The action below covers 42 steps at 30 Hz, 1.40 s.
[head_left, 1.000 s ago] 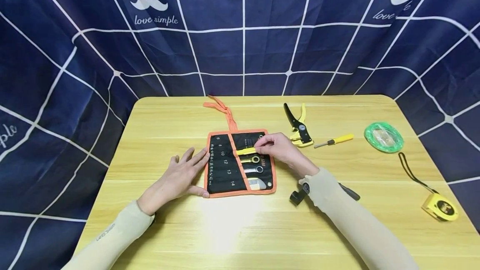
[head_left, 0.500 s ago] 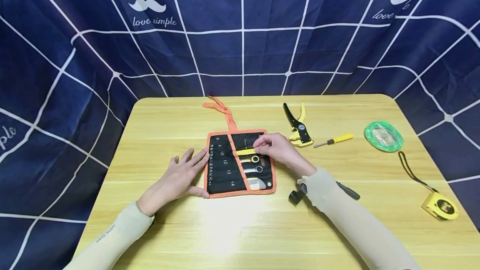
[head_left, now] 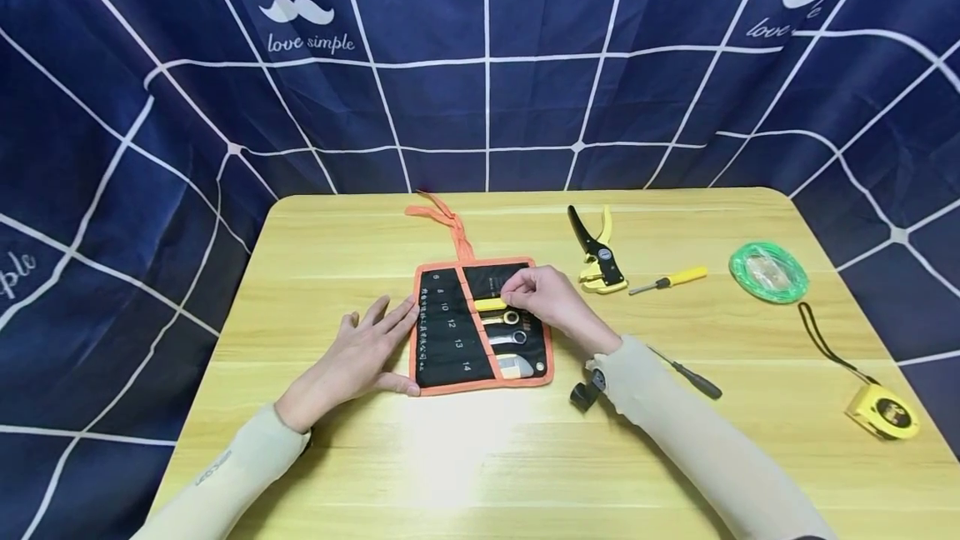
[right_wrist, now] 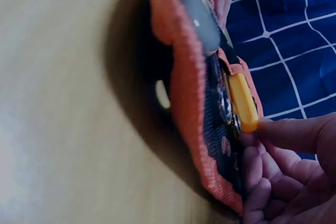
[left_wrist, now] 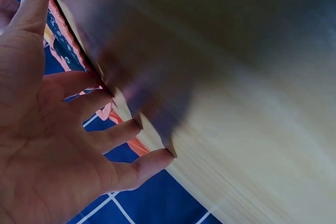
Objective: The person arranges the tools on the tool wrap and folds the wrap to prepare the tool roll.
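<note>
Fingertips (head_left: 517, 292) of the right hand (head_left: 551, 298) pinch the end of a yellow-handled wrench (head_left: 491, 304), which lies partly tucked into a pocket of the black fabric tool roll with orange edging (head_left: 480, 325), near the roll's 1 o'clock corner; the right wrist view shows the yellow end (right_wrist: 242, 102) against the fingertips. At the roll's 9 o'clock edge the left hand (head_left: 360, 352) lies flat and spread, fingers straight, pressing the roll's border and the light wooden table (head_left: 465, 457), grasping nothing. Closer to the viewer, three more tools sit seated in the pockets below the yellow one. Judging from this, the wrench is only part-way in its slot and the roll lies open, its orange tie strap (head_left: 446, 223) loose at 12 o'clock. At 5 o'clock from the roll lies a black-handled tool (head_left: 693, 380). Farther off, toward 2 o'clock, lie black-and-yellow pliers (head_left: 596, 255), a yellow-handled screwdriver (head_left: 671, 280), a green coil (head_left: 767, 273) and a yellow tape measure (head_left: 881, 411).
</note>
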Tool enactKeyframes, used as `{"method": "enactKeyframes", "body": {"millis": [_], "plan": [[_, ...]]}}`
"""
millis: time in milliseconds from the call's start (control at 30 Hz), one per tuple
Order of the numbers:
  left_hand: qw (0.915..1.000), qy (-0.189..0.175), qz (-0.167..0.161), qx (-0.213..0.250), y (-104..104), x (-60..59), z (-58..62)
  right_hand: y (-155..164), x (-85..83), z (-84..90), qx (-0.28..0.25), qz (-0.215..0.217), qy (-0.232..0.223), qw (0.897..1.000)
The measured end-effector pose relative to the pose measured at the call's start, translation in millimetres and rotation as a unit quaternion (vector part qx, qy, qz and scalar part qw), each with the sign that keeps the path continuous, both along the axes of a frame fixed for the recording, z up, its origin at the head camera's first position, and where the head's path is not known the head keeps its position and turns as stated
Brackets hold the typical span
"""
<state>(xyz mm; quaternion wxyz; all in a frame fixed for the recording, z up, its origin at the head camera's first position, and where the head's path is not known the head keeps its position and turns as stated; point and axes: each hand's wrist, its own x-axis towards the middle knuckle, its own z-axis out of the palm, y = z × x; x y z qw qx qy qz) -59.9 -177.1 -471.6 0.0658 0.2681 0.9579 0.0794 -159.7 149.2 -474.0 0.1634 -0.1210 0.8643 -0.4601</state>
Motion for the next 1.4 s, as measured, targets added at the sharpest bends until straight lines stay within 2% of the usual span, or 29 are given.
{"method": "enactKeyframes", "body": {"millis": [233,633,1100,1400], "plan": [[1.0,0.008,0.0,-0.005,-0.7,0.0,1.0,1.7,-0.2,-2.1,-0.023,0.045,-0.007,0.999],[1.0,0.004,-0.005,0.0,1.0,-1.7,-0.6,9.5,-4.5,-0.4,0.016,0.054,0.01,0.998],[0.9999,0.01,-0.008,0.0,1.0,-1.6,-1.4,14.1,-5.7,-0.2,0.005,0.065,0.004,0.998],[1.0,0.0,-0.002,-0.009,0.6,-1.1,-1.5,14.0,-8.1,-2.5,0.007,0.073,-0.003,0.997]]}}
